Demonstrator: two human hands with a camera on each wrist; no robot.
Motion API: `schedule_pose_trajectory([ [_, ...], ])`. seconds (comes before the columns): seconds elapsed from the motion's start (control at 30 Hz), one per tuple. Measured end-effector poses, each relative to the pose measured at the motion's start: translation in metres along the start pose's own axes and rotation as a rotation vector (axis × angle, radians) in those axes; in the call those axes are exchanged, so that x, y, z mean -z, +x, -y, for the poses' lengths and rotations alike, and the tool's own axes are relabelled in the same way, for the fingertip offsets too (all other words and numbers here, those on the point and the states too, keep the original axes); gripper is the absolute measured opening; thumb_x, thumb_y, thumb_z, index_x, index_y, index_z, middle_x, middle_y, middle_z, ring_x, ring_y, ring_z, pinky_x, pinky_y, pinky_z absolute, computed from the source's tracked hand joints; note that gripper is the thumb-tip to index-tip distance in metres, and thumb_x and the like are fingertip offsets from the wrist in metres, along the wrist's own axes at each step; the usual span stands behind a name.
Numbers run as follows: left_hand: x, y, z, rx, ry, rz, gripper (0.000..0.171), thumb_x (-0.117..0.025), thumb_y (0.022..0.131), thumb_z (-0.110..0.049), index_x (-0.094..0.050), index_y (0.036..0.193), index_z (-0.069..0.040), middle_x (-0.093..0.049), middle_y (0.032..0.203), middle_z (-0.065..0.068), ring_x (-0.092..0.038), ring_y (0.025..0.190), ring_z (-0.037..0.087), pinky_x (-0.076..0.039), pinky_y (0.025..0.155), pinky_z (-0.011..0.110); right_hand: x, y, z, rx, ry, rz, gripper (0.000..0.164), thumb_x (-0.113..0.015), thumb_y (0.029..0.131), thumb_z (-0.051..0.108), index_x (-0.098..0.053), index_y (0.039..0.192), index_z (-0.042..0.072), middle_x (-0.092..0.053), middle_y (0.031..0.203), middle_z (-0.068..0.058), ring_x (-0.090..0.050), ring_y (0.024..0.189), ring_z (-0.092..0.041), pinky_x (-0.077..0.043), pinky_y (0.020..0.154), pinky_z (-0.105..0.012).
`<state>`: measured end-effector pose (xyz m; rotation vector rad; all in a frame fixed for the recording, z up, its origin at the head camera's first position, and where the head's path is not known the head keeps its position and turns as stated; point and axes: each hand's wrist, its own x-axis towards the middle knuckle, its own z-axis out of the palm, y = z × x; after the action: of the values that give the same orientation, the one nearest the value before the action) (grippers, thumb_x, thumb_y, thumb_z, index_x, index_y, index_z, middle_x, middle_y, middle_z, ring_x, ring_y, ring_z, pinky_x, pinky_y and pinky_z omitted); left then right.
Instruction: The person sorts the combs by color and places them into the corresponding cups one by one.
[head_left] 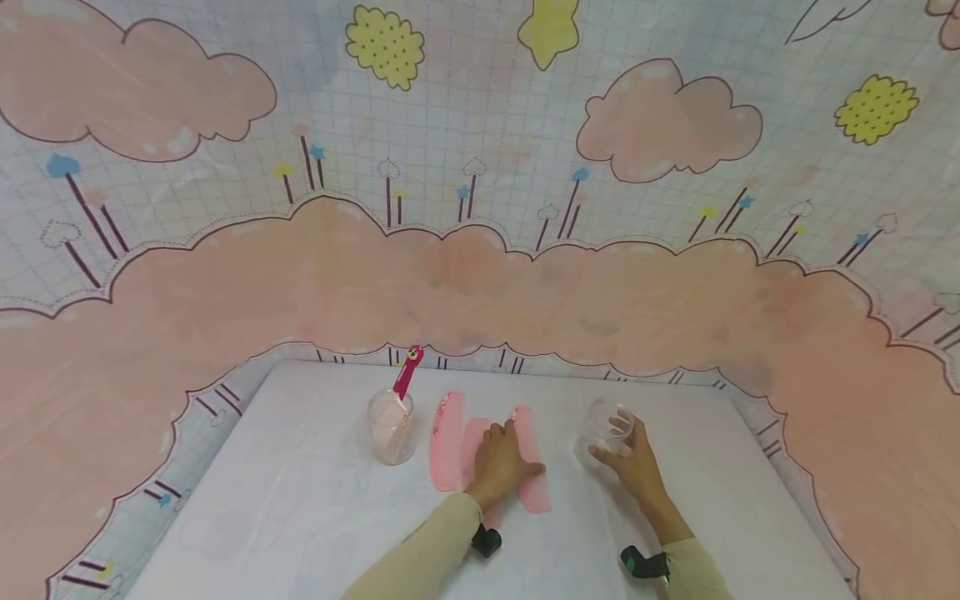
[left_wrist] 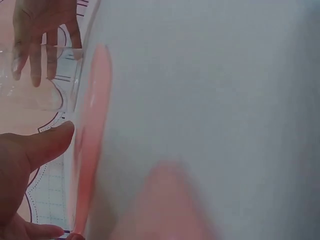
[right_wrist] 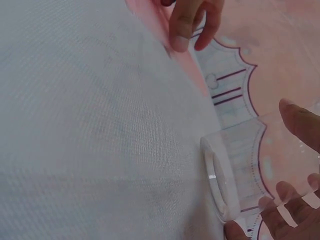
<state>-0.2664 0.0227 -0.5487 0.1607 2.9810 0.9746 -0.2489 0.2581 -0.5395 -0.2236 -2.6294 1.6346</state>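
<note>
My right hand (head_left: pixel 637 475) curves round a clear cup (head_left: pixel 592 433); thumb and fingers lie on opposite sides of it. The cup's thick base (right_wrist: pixel 220 185) meets the white table in the right wrist view. My left hand (head_left: pixel 501 462) lies over several pink strips, thumb stretched out sideways. Its fingertips reach the far end of the right-hand strip (head_left: pixel 534 479), though they do not visibly grip it. Another pink strip (head_left: pixel 471 442) is partly hidden under this hand. A third pink strip (head_left: pixel 446 446), with red markings at its top, lies farther left.
At the left stands a second clear cup (head_left: pixel 390 454) with pale pink contents and a red handle (head_left: pixel 408 372) leaning up from it. The white tabletop (head_left: pixel 300 500) ends at the back against a cloud-patterned cloth (head_left: pixel 450 283).
</note>
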Motion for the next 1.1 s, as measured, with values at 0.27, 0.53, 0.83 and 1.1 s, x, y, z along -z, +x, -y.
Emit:
schedule_pose_trajectory([
  [0.27, -0.001, 0.001, -0.006, 0.019, 0.06, -0.009, 0.084, -0.087, 0.066, -0.039, -0.048, 0.128, 0.002, -0.057, 0.106, 0.019, -0.052, 0.098, 0.033, -0.042, 0.087, 0.046, 0.0, 0.001, -0.001, -0.008, 0.01, 0.001, 0.095, -0.079, 0.082, 0.033, -0.018, 0.154, 0.018, -0.036, 0.156, -0.011, -0.024, 0.148, -0.039, -0.026, 0.115, -0.066],
  [0.53, -0.003, 0.002, -0.004, 0.026, -0.02, -0.011, 0.068, -0.084, 0.072, -0.03, -0.055, 0.124, 0.004, -0.067, 0.103, 0.017, -0.062, 0.097, 0.034, -0.039, 0.083, 0.044, 0.0, -0.001, -0.001, -0.014, -0.004, 0.004, 0.096, -0.079, 0.082, 0.031, -0.017, 0.154, 0.018, -0.035, 0.157, -0.011, -0.022, 0.149, -0.04, -0.026, 0.116, -0.066],
  [0.83, 0.006, 0.0, -0.001, 0.002, -0.182, -0.028, 0.041, -0.072, 0.085, -0.024, -0.064, 0.117, 0.001, -0.073, 0.094, 0.011, -0.066, 0.086, 0.029, -0.041, 0.082, 0.045, -0.001, -0.001, -0.002, -0.014, -0.018, 0.003, 0.094, -0.078, 0.083, 0.032, -0.017, 0.154, 0.018, -0.035, 0.157, -0.011, -0.022, 0.149, -0.041, -0.026, 0.115, -0.066],
  [1.1, 0.012, -0.001, 0.002, -0.003, -0.273, -0.035, 0.024, -0.068, 0.088, -0.022, -0.072, 0.106, -0.006, -0.071, 0.085, 0.005, -0.061, 0.071, 0.017, -0.047, 0.063, 0.03, -0.001, -0.001, -0.001, -0.012, -0.02, 0.003, 0.093, -0.078, 0.083, 0.03, -0.018, 0.153, 0.018, -0.035, 0.157, -0.012, -0.022, 0.149, -0.042, -0.027, 0.116, -0.064],
])
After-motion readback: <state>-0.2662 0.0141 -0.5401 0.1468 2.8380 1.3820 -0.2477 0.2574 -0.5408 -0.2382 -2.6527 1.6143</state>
